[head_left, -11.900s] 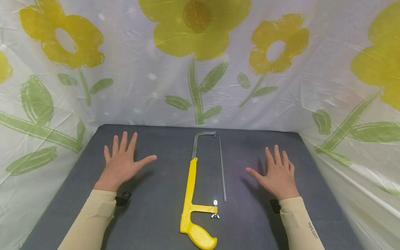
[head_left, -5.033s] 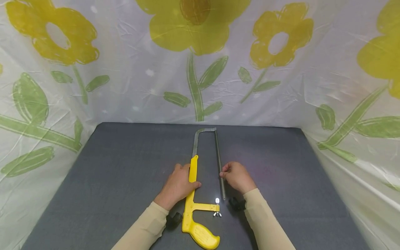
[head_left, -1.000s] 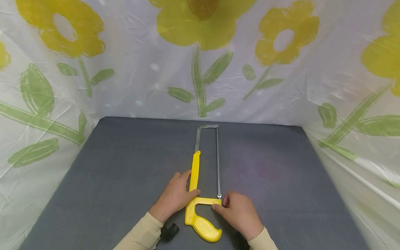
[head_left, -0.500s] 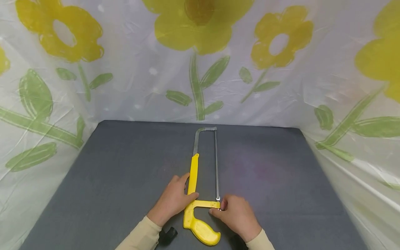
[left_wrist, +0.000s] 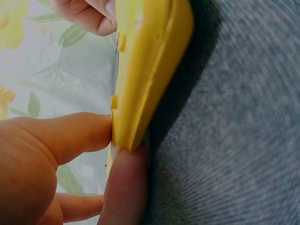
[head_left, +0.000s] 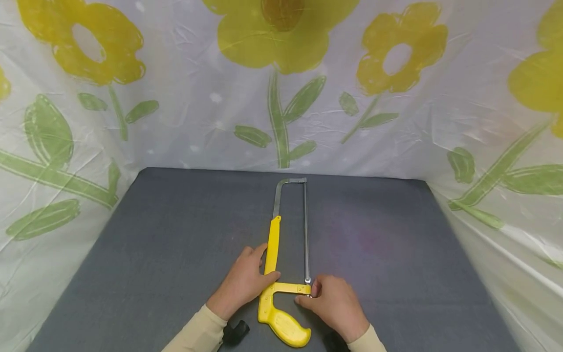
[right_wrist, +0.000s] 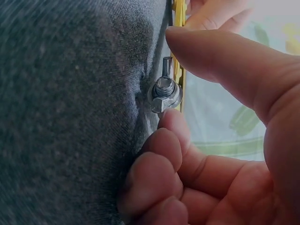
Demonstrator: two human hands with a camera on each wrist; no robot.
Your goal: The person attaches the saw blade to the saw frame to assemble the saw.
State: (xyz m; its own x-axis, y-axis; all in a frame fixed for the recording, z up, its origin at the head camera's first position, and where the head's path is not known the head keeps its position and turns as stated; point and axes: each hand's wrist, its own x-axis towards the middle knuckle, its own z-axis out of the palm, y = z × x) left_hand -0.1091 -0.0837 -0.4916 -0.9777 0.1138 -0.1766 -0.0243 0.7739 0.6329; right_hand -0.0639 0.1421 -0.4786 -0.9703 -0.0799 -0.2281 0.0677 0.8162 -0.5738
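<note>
A yellow-handled hacksaw lies flat on the dark table, its grip toward me. Its thin blade spans the frame, from the metal arm's far tip to the post at the yellow crossbar. My left hand pinches the yellow frame just above the crossbar, thumb on top, as the left wrist view also shows. At the crossbar's end is my right hand, its thumb and curled index finger around the wing nut. In the right wrist view the index fingertip meets the nut's lower wing.
Dark grey cloth covers the table. A white curtain with yellow flowers surrounds its back and sides. A black wrist camera sits under the left wrist.
The blade lay loose beside the saw, then my right hand held it; now it spans the frame. My right hand has moved down to the wing nut. The left stays on the frame.
</note>
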